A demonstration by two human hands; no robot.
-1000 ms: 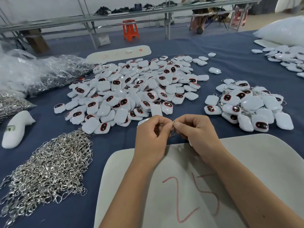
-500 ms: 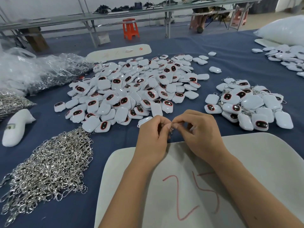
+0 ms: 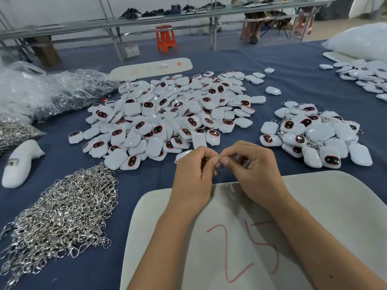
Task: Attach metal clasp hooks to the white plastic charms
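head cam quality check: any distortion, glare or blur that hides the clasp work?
Head view: wide-angle bend curves the far bench and table edges; light is soft and even, with faint shadows under the hands; loose clasp pile glints but isn't blown out; the clasp pinched between left hand and right hand is tiny, its detail unresolved.

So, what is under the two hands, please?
Under the left hand and right hand lie the blue cloth and the white board with red writing. Both pinch a small metal hook; any charm there is covered.
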